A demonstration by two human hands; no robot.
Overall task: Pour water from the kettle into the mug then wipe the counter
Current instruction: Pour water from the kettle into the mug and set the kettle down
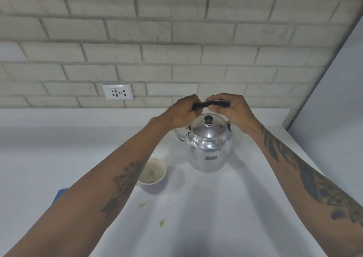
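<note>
While both hands hold the kettle's handle, findings are as follows.

Left hand (181, 110): closed around the left end of the black handle (211, 104), fingers curled over it.
Right hand (230, 109): pinching the right end of the same handle between thumb and fingers; a two-handed hold suggests the kettle is judged heavy or full.
Kettle (208, 148): polished metal, upright, at 12 o'clock from the wearer, base apparently resting on the surface (216, 207); lid (208, 128) seated, its dark knob directly beneath the handle.
Spout (177, 135): points toward 9 o'clock, on the mug's side, so only a leftward tilt appears needed.
Mug (155, 175): purple outside, pale inside with residue, standing at 8 o'clock of the kettle, near but apart; partly hidden by the left forearm.
Spills: greenish spots (144, 204) on the surface at 6 o'clock of the mug, the likely reason for wiping.
Blue item (59, 194): at 9 o'clock of the mug, mostly covered by the forearm; possibly the cloth, cannot confirm.
Wall socket (117, 92): at 11 o'clock on the brick wall, well clear of the work.
Stage, as judged: lift not yet begun; pouring and wiping both outstanding.
Risk: lid may slip during tilt.
</note>
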